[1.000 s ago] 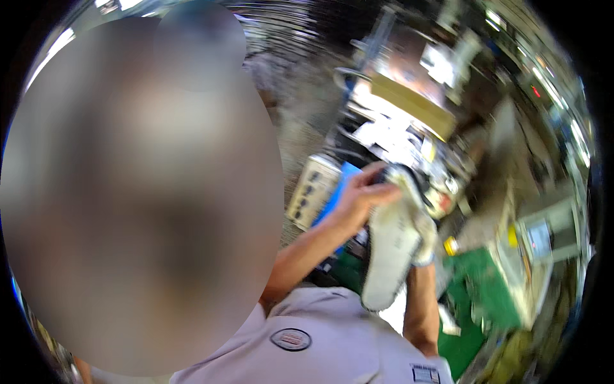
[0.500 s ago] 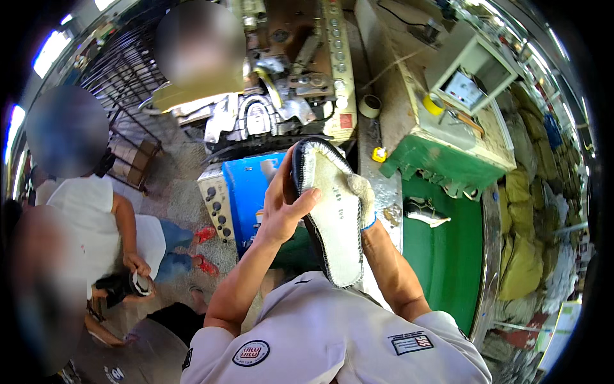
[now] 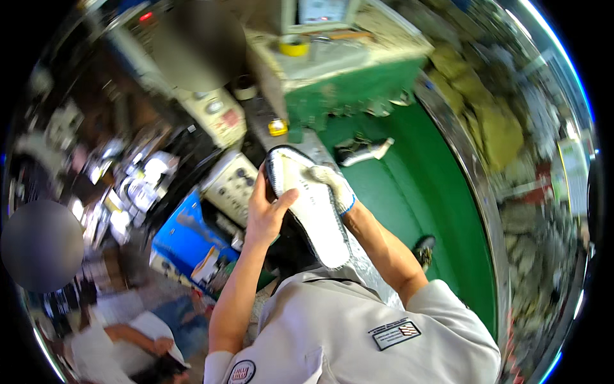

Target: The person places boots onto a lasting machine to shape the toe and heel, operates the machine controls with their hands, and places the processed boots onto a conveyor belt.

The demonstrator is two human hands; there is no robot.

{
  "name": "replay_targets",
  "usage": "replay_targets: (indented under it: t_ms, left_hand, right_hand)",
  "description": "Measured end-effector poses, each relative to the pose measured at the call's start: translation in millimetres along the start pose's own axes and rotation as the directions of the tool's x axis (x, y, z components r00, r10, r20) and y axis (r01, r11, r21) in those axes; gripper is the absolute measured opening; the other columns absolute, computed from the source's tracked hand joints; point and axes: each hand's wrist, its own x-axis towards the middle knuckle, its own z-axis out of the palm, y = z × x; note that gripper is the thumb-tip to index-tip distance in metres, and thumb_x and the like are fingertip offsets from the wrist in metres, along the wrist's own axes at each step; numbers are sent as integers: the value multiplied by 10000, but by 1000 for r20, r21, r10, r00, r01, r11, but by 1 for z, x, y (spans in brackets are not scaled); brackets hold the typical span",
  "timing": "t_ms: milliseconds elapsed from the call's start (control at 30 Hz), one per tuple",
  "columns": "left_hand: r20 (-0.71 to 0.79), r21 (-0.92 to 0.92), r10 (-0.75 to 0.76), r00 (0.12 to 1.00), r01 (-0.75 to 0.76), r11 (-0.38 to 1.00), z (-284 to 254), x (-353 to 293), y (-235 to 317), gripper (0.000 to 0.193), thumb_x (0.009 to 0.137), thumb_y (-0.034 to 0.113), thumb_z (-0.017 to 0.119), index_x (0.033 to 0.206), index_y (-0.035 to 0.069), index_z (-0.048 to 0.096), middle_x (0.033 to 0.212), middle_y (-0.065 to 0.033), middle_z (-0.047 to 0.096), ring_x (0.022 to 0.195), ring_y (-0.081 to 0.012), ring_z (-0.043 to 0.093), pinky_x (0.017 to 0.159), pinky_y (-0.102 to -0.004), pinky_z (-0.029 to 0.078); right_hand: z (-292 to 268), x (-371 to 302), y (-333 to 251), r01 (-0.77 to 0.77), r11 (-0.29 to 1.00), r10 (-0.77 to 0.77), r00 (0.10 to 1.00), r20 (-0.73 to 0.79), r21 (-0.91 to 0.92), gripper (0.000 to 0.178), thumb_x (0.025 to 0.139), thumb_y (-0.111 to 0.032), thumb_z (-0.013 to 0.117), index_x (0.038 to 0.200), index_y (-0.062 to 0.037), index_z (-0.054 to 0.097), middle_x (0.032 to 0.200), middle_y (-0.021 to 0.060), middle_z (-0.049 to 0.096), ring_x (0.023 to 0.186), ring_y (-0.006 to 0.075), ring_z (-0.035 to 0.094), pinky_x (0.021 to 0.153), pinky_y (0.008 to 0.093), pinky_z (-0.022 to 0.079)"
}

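A dark shoe upper is held up in front of my chest, its white stitched underside facing me and its narrower end pointing down toward my shirt. My bare left hand grips its left edge, with the thumb lying on the white underside. From the right side my right hand, in a pale knit glove with a blue cuff, closes round the other edge, thumb over the underside. Most of the fingers on both hands are hidden behind the upper.
To the right runs a green-lined trough with a dark shoe and another dark shoe in it. A bench with a green skirt holds yellow tape. Blue panel, machinery and people are at left.
My view has swung to the right, so the green trough is nearer the middle and the machine and people have shifted left. Both hands keep hold of the shoe upper.
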Motion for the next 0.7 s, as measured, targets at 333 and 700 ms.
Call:
replay_targets:
  t_ms: [333,700]
  left_hand:
    - [-178,966,132,975,148,210,-89,-63,-51,298,949,94,674,1223,-24,650,1198,-238,678,1080,-436,652,917,-477,532]
    - [-120,949,98,988,143,-282,-106,-134,-66,246,1014,148,537,1061,-44,683,1147,-178,695,1169,-391,577,1025,-522,429]
  right_hand:
    - [-309,-115,-115,-894,-125,-265,447,-854,-429,961,770,-811,635,1304,-13,672,1255,235,702,1194,367,670,977,406,532]
    - [-399,-20,-105,-848,205,-344,405,-847,-489,864,766,-761,688,1031,57,766,1047,269,748,1098,364,713,884,443,564]
